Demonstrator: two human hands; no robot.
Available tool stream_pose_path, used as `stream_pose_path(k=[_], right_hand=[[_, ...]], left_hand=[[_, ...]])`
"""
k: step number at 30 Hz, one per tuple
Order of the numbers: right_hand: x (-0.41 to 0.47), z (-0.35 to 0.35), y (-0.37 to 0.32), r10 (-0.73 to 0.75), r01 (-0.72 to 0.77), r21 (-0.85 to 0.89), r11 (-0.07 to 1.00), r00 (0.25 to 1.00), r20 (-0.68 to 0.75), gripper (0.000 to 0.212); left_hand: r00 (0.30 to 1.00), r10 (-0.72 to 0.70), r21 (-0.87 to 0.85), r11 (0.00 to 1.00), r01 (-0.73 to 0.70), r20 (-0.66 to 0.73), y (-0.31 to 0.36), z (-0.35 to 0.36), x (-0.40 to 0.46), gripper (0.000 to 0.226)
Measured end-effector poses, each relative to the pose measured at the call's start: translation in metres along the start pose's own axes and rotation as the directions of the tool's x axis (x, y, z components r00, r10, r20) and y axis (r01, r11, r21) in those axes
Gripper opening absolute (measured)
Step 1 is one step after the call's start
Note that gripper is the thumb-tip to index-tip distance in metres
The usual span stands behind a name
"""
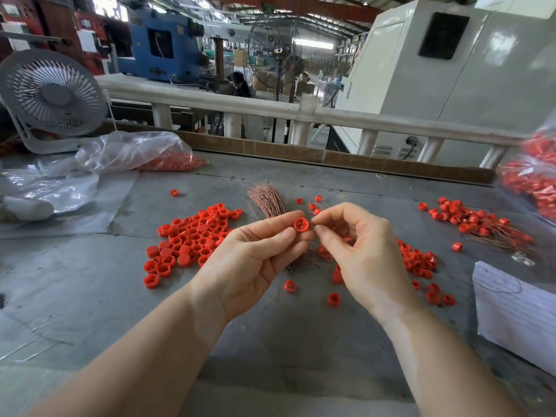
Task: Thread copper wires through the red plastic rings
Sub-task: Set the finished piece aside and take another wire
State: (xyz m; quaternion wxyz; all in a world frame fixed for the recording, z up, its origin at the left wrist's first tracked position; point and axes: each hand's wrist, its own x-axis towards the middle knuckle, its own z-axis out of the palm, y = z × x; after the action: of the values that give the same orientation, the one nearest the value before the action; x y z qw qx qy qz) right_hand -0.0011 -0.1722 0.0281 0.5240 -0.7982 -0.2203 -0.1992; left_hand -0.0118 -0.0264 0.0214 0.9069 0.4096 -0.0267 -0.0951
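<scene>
My left hand [255,254] pinches one red plastic ring [301,225] between thumb and forefinger, above the grey table [90,296]. My right hand [358,251] is right beside it, thumb and forefinger pinched together at the ring's right edge; a wire in that pinch is too thin to make out. A bundle of copper wires [267,198] lies on the table just behind my hands. A heap of loose red rings [189,239] lies to the left. Rings with wires through them [478,224] lie at the right.
More red rings [421,263] are scattered under and right of my right hand. A plastic bag of rings [144,155] and a small white fan [52,97] stand at the back left. Another bag of rings [532,176] is at the right edge, a paper sheet [517,311] near the front right.
</scene>
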Motion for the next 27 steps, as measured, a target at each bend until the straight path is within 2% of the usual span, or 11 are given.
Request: stream_pose_path(k=[27], right_hand=[[-0.0004,0.0005,0.0022,0.032,-0.034,0.068,0.997,0.999,0.030,0.016]], left_hand=[[1.000,0.013,-0.033,0.999,-0.013,0.008,0.0011,-0.0013,0.0007,0.023]])
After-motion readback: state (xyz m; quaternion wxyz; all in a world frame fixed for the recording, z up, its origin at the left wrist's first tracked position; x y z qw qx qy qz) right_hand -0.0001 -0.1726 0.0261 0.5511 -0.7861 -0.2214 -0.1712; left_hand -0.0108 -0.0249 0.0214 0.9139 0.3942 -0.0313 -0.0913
